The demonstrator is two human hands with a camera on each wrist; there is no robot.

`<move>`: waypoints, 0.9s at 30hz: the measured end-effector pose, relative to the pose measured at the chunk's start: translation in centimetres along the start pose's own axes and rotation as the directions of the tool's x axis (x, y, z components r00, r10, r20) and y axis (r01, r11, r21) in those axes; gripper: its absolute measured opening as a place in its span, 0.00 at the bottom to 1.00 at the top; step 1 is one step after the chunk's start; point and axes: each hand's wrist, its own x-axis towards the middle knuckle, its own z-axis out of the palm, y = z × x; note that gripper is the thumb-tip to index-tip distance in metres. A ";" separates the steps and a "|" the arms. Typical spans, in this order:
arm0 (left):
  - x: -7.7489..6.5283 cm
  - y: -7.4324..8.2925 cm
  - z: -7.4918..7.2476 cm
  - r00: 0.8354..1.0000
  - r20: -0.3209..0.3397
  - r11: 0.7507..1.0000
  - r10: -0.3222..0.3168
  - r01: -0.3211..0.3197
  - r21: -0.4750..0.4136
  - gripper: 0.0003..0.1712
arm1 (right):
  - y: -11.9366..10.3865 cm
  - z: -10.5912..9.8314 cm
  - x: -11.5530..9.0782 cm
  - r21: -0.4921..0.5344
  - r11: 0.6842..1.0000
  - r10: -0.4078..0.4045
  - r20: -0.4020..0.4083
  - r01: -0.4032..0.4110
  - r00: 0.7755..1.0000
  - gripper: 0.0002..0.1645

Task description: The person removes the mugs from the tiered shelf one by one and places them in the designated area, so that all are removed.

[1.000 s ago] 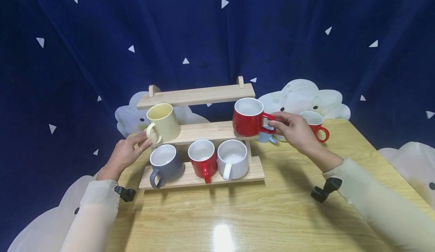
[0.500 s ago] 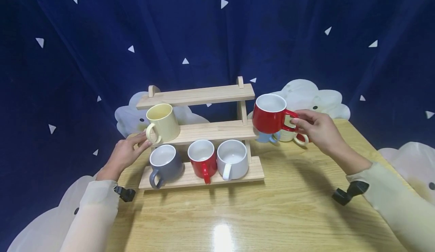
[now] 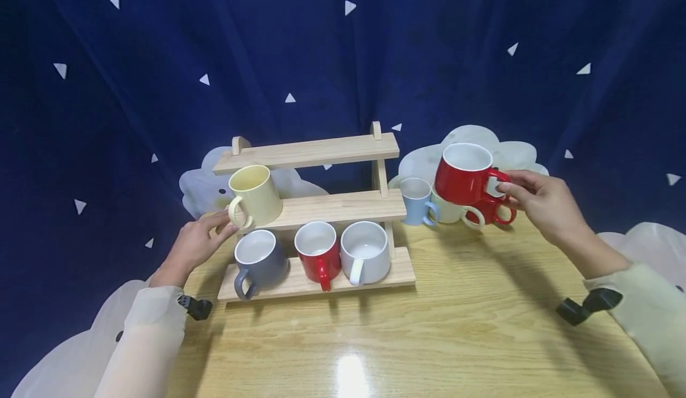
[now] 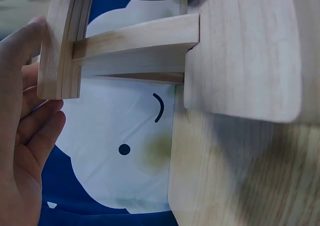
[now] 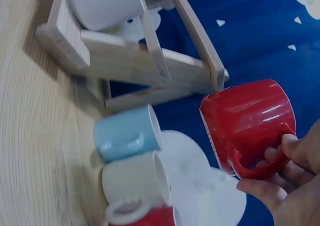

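The right hand [image 3: 546,206] pinches a red mug [image 3: 462,177] by its handle [image 5: 250,172], holding it in the air, mouth up, right of the wooden rack [image 3: 337,208]. The left hand [image 3: 197,242] grips the end of the middle shelf, just beside a yellow mug [image 3: 261,200]. Below stand a grey mug [image 3: 268,267], a smaller red mug [image 3: 321,262] and a white mug [image 3: 371,264]. Behind the held mug, a blue mug [image 3: 415,207], a cream mug [image 3: 446,208] and another red mug [image 3: 489,212] stand on the table [image 3: 455,320].
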 end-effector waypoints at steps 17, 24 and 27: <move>0.2 -0.1 0.1 1.000 0.001 1.000 -0.006 0.006 0.007 0.34 | 5.0 -4.5 0.0 -0.004 0.993 0.120 -0.153 -0.122 0.981 0.24; 0.3 -0.4 0.3 0.999 -0.018 0.999 0.031 -0.031 0.017 0.30 | 6.8 -5.8 0.0 0.072 0.986 0.163 -0.172 -0.153 0.971 0.08; 0.2 -0.4 0.4 0.999 -0.022 0.999 0.039 -0.038 0.020 0.30 | 7.7 -6.3 0.1 0.026 0.984 0.179 -0.179 -0.177 0.967 0.13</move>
